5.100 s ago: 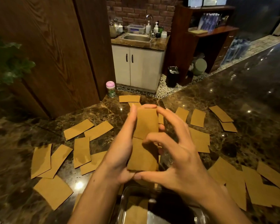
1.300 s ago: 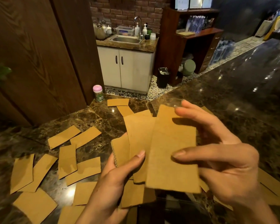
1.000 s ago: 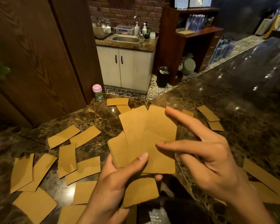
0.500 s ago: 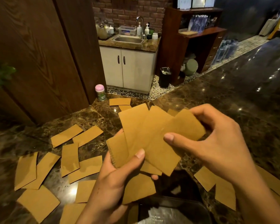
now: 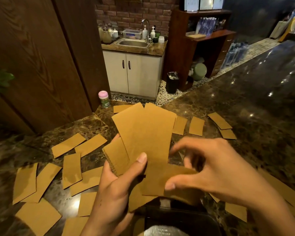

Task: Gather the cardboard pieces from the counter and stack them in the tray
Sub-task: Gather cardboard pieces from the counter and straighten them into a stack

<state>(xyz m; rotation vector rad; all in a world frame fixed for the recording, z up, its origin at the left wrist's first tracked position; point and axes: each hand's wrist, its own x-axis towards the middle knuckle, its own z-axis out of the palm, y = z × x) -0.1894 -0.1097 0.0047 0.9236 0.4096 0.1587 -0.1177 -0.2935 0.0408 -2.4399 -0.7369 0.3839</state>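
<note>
My left hand (image 5: 117, 189) holds a fanned bunch of brown cardboard pieces (image 5: 143, 133) upright above the counter, thumb pressed on the front. My right hand (image 5: 216, 169), blurred, pinches one cardboard piece (image 5: 162, 181) at the lower right of the fan between thumb and fingers. The dark tray (image 5: 180, 218) sits at the bottom edge below both hands, partly hidden by them. Several loose cardboard pieces (image 5: 71, 167) lie flat on the marble counter (image 5: 245, 116) to the left, and others (image 5: 196, 126) lie beyond the fan on the right.
A small jar with a pink lid (image 5: 103, 99) stands at the counter's far edge beside a wooden panel (image 5: 41, 57). Beyond the counter are a sink cabinet (image 5: 134, 68), a black bin (image 5: 172, 82) and a wooden shelf unit (image 5: 203, 40).
My right hand has dropped from the fan's upper right to its lower right and now pinches a piece lower down. The fan in my left hand stands more upright and tighter.
</note>
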